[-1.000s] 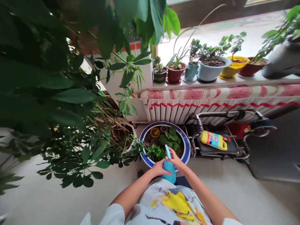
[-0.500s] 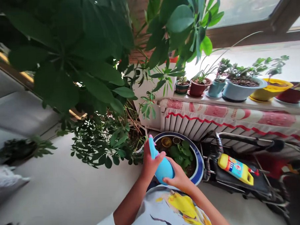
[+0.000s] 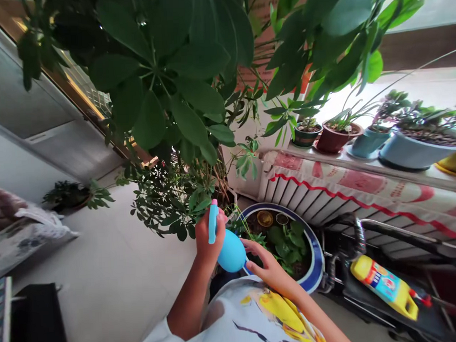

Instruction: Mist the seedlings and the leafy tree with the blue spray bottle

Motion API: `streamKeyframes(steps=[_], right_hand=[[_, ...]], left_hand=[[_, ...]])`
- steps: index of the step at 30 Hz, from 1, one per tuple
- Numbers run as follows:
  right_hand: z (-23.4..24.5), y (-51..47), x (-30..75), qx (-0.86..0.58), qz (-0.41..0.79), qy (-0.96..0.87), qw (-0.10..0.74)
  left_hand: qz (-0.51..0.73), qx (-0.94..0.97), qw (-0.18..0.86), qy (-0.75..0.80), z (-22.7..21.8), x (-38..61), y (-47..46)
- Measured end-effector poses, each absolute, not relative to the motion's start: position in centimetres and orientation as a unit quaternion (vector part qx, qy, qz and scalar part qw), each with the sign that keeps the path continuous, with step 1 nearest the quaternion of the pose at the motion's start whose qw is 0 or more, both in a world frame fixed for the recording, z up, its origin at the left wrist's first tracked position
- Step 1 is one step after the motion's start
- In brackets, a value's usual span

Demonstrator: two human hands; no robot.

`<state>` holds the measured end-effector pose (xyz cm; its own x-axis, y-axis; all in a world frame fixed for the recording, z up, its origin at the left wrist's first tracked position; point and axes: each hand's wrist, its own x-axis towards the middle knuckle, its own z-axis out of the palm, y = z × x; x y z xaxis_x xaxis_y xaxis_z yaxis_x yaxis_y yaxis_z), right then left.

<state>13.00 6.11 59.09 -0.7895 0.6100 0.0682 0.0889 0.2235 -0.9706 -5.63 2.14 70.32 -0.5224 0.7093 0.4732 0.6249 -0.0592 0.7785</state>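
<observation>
No legible text — label on yellow bottle too blurred to read.

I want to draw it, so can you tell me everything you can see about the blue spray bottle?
The spray bottle has a smooth, round, light blue body that looks like plastic, a long blue spray head and a pink tip. It is held tilted near the big, blue-rimmed planter. The left hand grips it near the top. The right hand is open beside its round body; I can't tell whether it touches.
</observation>
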Motion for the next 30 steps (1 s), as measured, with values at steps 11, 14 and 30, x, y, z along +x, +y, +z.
streamKeyframes(steps=[11, 14, 30], right_hand=[[59.9, 5.1, 13.0, -0.248, 0.583, -0.755, 0.171], [59.5, 5.0, 13.3, -0.264, 0.552, -0.771, 0.178], [58.0, 4.6, 15.3, -0.336, 0.533, -0.736, 0.248]], left_hand=[[0.587, 0.492, -0.008, 0.643, 69.8, -5.0, 3.0], [0.554, 0.546, 0.023, 0.628, 67.9, -3.7, 4.6], [0.534, 0.547, 0.112, 0.635, 60.6, -3.0, 13.9]])
